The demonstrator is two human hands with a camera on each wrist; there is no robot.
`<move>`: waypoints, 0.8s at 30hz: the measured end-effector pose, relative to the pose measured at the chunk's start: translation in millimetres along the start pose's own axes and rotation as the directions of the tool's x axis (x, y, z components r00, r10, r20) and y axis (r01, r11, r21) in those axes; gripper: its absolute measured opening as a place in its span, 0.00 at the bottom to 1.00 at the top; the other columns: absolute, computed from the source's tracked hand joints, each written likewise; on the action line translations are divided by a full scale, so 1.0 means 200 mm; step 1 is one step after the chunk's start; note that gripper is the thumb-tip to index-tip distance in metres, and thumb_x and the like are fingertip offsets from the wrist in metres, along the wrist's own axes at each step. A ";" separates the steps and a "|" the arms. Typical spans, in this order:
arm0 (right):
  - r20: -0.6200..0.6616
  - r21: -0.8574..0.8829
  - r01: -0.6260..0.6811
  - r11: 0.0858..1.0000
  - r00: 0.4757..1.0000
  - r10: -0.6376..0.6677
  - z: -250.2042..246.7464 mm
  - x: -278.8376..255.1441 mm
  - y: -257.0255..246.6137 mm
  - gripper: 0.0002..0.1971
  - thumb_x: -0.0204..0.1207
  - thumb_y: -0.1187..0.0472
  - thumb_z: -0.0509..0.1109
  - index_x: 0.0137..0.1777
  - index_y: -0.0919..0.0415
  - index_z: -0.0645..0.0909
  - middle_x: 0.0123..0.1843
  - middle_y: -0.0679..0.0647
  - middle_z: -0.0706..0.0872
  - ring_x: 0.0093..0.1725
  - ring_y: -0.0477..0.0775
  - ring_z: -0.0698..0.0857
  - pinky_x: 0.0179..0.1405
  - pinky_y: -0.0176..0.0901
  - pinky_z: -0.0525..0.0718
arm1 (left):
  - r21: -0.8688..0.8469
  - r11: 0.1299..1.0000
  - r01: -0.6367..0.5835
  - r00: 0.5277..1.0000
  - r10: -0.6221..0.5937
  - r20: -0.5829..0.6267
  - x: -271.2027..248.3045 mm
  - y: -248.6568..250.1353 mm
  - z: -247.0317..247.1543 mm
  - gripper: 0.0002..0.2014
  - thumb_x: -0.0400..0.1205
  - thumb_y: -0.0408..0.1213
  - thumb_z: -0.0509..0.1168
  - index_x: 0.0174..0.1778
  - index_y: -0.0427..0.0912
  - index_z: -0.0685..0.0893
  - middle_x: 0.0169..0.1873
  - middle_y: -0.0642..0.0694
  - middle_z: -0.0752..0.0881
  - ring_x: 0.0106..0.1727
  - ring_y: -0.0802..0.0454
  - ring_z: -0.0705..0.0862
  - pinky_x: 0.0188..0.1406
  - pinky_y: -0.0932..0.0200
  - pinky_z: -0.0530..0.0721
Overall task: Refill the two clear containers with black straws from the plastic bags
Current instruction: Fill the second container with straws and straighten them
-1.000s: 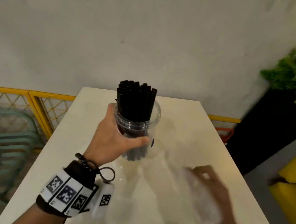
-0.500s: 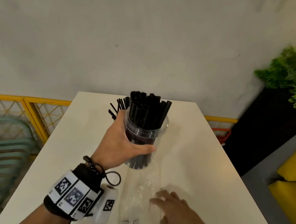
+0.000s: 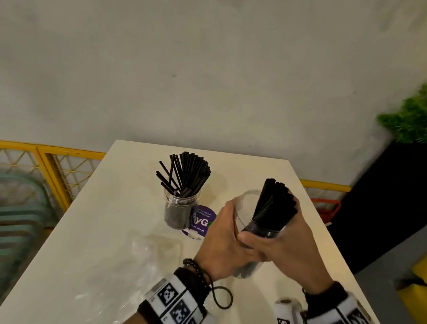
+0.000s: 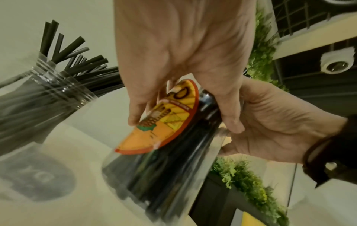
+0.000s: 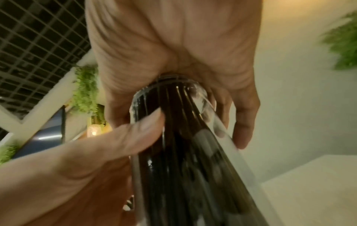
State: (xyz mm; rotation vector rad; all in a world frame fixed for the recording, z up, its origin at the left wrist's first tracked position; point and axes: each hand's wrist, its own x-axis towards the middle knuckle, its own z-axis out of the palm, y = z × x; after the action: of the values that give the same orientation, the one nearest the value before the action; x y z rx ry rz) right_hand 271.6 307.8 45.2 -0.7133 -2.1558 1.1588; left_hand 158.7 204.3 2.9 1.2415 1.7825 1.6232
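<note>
My left hand [image 3: 227, 238] grips a clear container [image 3: 244, 207] low on its side and holds it tilted to the right above the white table [image 3: 101, 230]. Thick black straws [image 3: 275, 204] stick out of its mouth. My right hand [image 3: 288, 238] wraps round the container's neck and the straw bunch. The left wrist view shows an orange label on this container [image 4: 164, 168] under my left hand [image 4: 183, 61]. In the right wrist view my right hand [image 5: 173, 53] cups its rim [image 5: 173, 79]. A second clear container [image 3: 181, 207] of thin black straws stands upright further back.
An empty clear plastic bag [image 3: 155, 254] lies flat on the table left of my hands. A purple round sticker [image 3: 202, 220] sits beside the standing container. A yellow railing [image 3: 43, 160] runs behind left; a plant [image 3: 425, 118] in a black planter stands right.
My right hand left the plastic bag on the table and took hold of the container. The container moved right and tilted. The second container has come into view.
</note>
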 end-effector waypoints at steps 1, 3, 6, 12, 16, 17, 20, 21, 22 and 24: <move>-0.006 -0.035 -0.003 0.999 1.000 0.003 0.00 0.06 0.04 0.49 0.46 0.52 0.91 0.69 0.46 0.70 0.57 0.37 0.83 0.58 0.34 0.83 0.55 0.28 0.83 | -0.001 1.000 0.014 1.000 -0.014 0.027 0.03 -0.02 0.00 0.47 0.61 0.42 0.84 0.73 0.64 0.67 0.67 0.57 0.80 0.68 0.59 0.81 0.65 0.62 0.83; -0.008 -0.132 -0.004 0.991 1.000 0.003 0.01 0.17 0.11 0.46 0.47 0.51 0.89 0.66 0.44 0.69 0.56 0.39 0.82 0.58 0.38 0.83 0.51 0.23 0.81 | 0.034 0.998 0.058 0.997 -0.060 0.058 0.09 -0.08 -0.01 0.49 0.65 0.39 0.83 0.79 0.56 0.64 0.71 0.57 0.79 0.70 0.58 0.80 0.64 0.70 0.78; 0.009 -0.210 0.008 0.978 1.000 -0.006 0.08 0.29 0.21 0.48 0.49 0.50 0.89 0.70 0.44 0.68 0.61 0.41 0.77 0.65 0.49 0.78 0.63 0.40 0.79 | 0.085 0.985 0.152 0.984 -0.159 0.076 0.17 -0.18 -0.02 0.50 0.67 0.37 0.83 0.81 0.50 0.62 0.72 0.58 0.79 0.71 0.60 0.78 0.59 0.82 0.70; 0.055 -0.097 -0.098 0.990 0.993 0.104 0.18 0.44 0.36 0.58 0.47 0.48 0.90 0.78 0.43 0.63 0.70 0.45 0.71 0.71 0.50 0.75 0.70 0.50 0.80 | 0.138 0.959 0.247 0.966 -0.254 0.038 0.32 -0.34 -0.03 0.48 0.70 0.32 0.81 0.82 0.49 0.61 0.67 0.54 0.82 0.67 0.54 0.81 0.68 0.57 0.80; 0.068 -0.072 -0.174 0.982 0.982 0.179 0.14 0.47 0.36 0.64 0.50 0.40 0.86 0.84 0.45 0.53 0.79 0.47 0.66 0.80 0.51 0.68 0.79 0.54 0.71 | 0.145 0.949 0.280 0.959 -0.285 0.011 0.40 -0.44 -0.02 0.58 0.64 0.43 0.84 0.85 0.49 0.55 0.78 0.51 0.73 0.79 0.49 0.73 0.77 0.48 0.76; 0.048 -0.089 -0.184 0.979 0.981 0.189 0.12 0.48 0.35 0.65 0.51 0.38 0.85 0.85 0.46 0.50 0.82 0.48 0.63 0.81 0.51 0.66 0.79 0.53 0.71 | 0.141 0.948 0.286 0.957 -0.288 -0.001 0.41 -0.46 -0.02 0.61 0.62 0.48 0.85 0.85 0.50 0.53 0.81 0.50 0.69 0.81 0.49 0.70 0.79 0.46 0.73; 0.034 -0.294 -0.040 0.955 0.998 0.052 0.08 0.51 0.27 0.62 0.54 0.32 0.80 0.84 0.42 0.49 0.82 0.47 0.60 0.81 0.51 0.65 0.74 0.48 0.71 | 0.094 0.963 0.252 0.968 -0.251 -0.024 0.44 -0.45 0.01 0.67 0.56 0.54 0.86 0.85 0.55 0.51 0.84 0.52 0.65 0.82 0.52 0.67 0.81 0.48 0.71; 0.075 -0.397 0.056 0.916 0.997 -0.029 0.09 0.53 0.23 0.60 0.54 0.28 0.77 0.84 0.40 0.50 0.82 0.47 0.59 0.81 0.51 0.64 0.74 0.52 0.71 | 0.072 0.973 0.221 0.975 -0.219 -0.033 0.45 -0.43 0.02 0.67 0.54 0.56 0.86 0.85 0.55 0.51 0.83 0.53 0.66 0.82 0.54 0.68 0.81 0.49 0.72; 0.148 -0.501 0.162 0.850 0.984 -0.100 0.10 0.57 0.21 0.56 0.56 0.25 0.73 0.83 0.37 0.52 0.83 0.47 0.59 0.81 0.53 0.64 0.74 0.56 0.71 | 0.063 0.979 0.192 0.981 -0.189 -0.048 0.47 -0.42 0.04 0.66 0.54 0.56 0.86 0.84 0.54 0.53 0.81 0.55 0.69 0.80 0.56 0.71 0.80 0.50 0.74; 0.330 -0.641 0.349 0.684 0.929 -0.165 0.15 0.67 0.17 0.42 0.66 0.25 0.66 0.80 0.37 0.63 0.80 0.49 0.65 0.77 0.54 0.68 0.72 0.59 0.76 | 0.092 0.987 0.135 0.988 -0.126 -0.092 0.50 -0.41 0.07 0.56 0.58 0.51 0.86 0.80 0.48 0.63 0.73 0.56 0.76 0.73 0.57 0.78 0.73 0.52 0.82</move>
State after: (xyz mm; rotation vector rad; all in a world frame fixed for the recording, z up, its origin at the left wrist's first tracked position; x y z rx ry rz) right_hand 165.9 399.6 34.9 -0.5343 -2.8254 0.2513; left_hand 92.9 300.9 -53.6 1.0859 1.9737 1.5533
